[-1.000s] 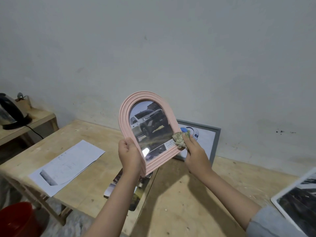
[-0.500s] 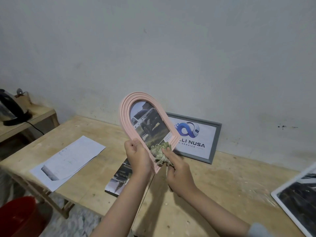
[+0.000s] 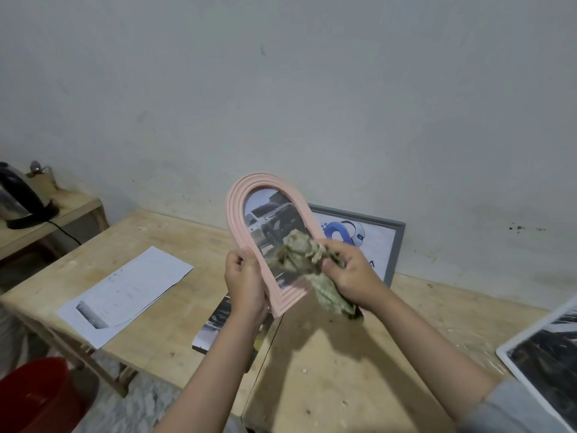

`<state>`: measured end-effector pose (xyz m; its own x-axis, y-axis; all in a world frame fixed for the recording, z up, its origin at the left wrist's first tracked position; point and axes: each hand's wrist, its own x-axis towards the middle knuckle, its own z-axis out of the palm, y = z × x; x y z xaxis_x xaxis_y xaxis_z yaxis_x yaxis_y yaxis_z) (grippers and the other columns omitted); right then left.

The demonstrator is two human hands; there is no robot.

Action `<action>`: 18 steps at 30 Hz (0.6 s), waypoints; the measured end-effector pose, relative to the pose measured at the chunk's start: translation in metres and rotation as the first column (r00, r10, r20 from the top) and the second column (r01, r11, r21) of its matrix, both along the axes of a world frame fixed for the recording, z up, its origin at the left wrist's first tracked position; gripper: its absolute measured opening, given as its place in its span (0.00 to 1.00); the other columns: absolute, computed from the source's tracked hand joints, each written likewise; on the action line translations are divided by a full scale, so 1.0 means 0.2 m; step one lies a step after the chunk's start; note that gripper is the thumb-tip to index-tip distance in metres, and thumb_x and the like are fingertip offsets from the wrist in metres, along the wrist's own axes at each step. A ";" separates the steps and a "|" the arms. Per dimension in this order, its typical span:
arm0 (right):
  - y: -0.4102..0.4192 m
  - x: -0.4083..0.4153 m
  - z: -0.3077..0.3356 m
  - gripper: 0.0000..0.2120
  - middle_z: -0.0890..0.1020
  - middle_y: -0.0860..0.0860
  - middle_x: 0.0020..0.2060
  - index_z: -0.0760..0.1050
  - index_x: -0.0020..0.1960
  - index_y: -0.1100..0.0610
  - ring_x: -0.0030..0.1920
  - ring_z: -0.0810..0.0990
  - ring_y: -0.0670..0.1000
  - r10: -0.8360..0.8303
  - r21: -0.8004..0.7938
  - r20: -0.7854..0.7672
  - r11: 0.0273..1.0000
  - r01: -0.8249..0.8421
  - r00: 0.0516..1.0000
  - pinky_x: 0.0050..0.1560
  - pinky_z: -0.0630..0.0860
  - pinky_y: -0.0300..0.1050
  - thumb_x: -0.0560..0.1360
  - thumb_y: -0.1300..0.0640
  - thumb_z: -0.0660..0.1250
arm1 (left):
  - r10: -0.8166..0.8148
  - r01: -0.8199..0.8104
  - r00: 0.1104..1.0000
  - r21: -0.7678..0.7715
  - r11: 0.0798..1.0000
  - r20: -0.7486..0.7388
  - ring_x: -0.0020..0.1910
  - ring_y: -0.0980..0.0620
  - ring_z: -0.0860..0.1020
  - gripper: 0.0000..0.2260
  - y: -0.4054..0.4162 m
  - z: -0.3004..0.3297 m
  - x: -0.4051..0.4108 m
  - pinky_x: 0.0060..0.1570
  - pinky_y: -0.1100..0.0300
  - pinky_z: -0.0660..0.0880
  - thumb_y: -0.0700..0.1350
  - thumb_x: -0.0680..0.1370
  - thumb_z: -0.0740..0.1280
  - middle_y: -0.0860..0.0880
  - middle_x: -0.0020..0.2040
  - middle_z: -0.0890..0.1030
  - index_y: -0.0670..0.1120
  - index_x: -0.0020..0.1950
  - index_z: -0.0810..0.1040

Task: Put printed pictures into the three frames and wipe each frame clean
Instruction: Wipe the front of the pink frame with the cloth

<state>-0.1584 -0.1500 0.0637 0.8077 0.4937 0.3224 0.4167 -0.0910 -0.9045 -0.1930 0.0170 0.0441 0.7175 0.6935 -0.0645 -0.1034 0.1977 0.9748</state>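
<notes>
Two hands on the arched pink frame, cloth against its glass.

I see my left hand [image 3: 245,284] gripping the lower left edge of the pink frame [image 3: 237,220], holding it tilted above the wooden tabletop [image 3: 359,370]; a car photo sits inside it. My right hand [image 3: 351,276] is closed around a crumpled greenish cloth [image 3: 299,254], pressed on the glass. Behind, a grey frame [image 3: 396,245] leans against the wall. A white frame [image 3: 512,364] lies at the right edge, loose printed pictures [image 3: 212,326] below my hands, a paper sheet [image 3: 131,292] left.
</notes>
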 end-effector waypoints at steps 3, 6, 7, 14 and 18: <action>0.05 0.09 0.13 0.23 0.80 0.38 0.53 0.76 0.57 0.46 0.55 0.75 0.33 -0.219 0.034 0.209 0.976 0.216 0.953 0.58 0.69 0.27 0.75 0.72 0.59 | -0.121 0.121 0.993 -0.038 0.992 0.010 0.27 0.55 0.67 0.12 -0.02 -0.01 -0.01 0.27 0.63 0.65 0.42 0.82 0.59 0.51 0.29 0.68 0.45 0.37 0.69; 0.11 0.19 0.17 0.26 0.77 0.48 0.61 0.75 0.64 0.57 0.64 0.73 0.43 -0.304 0.021 0.435 0.944 0.328 0.847 0.67 0.67 0.37 0.69 0.75 0.58 | -0.255 0.255 0.967 -0.014 0.967 0.018 0.32 0.51 0.68 0.16 -0.06 -0.01 -0.03 0.35 0.57 0.65 0.43 0.81 0.60 0.49 0.31 0.70 0.48 0.34 0.71; 0.12 0.23 0.17 0.29 0.76 0.52 0.64 0.74 0.64 0.59 0.67 0.71 0.47 -0.304 -0.007 0.505 0.935 0.355 0.808 0.69 0.65 0.38 0.67 0.76 0.58 | -0.288 0.288 0.957 0.007 0.958 0.030 0.32 0.51 0.67 0.16 -0.07 0.00 -0.04 0.36 0.58 0.65 0.42 0.82 0.59 0.48 0.31 0.69 0.47 0.33 0.70; 0.22 0.19 0.07 0.35 0.67 0.61 0.70 0.71 0.67 0.62 0.72 0.63 0.57 -0.083 -0.202 0.627 0.943 0.265 0.774 0.73 0.57 0.39 0.62 0.76 0.54 | -0.443 0.442 0.896 0.051 0.896 0.018 0.30 0.52 0.71 0.12 -0.01 0.03 -0.03 0.31 0.60 0.69 0.45 0.82 0.60 0.48 0.32 0.73 0.45 0.39 0.74; 0.25 0.10 -0.01 0.32 0.71 0.60 0.68 0.73 0.65 0.63 0.72 0.65 0.55 -0.013 -0.213 0.612 0.960 0.181 0.791 0.73 0.61 0.46 0.63 0.75 0.55 | -0.462 0.464 0.885 -0.020 0.886 0.066 0.41 0.47 0.79 0.10 0.02 0.01 -0.03 0.44 0.53 0.76 0.49 0.79 0.60 0.42 0.44 0.80 0.45 0.50 0.76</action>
<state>-0.1378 -0.0991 0.0617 0.5392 0.5538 0.6345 0.8421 -0.3453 -0.4143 -0.1983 0.0205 0.0461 0.9595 0.2801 -0.0308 -0.0478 0.2695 0.9618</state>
